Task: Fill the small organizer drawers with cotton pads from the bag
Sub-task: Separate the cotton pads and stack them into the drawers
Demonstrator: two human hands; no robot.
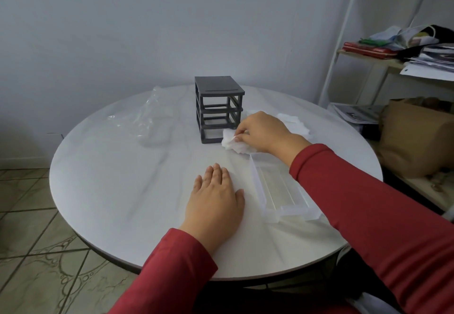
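A dark grey organizer frame (218, 108) stands on the round white table (122, 178) with its three drawer slots empty. A clear plastic drawer (280, 190) lies on the table near the front right, partly under my right sleeve. My right hand (260, 130) pinches a bunch of white cotton pads (232, 142) just right of the frame's base. More cotton pads (294, 123) lie behind that hand. My left hand (216, 198) rests flat on the table, fingers straight, left of the drawer. A clear plastic bag (152, 119) lies to the left of the frame.
A white shelf (383, 60) with papers and clutter stands to the right of the table, with a brown paper bag (415, 136) below it. The wall is close behind the table. Tiled floor shows at the lower left.
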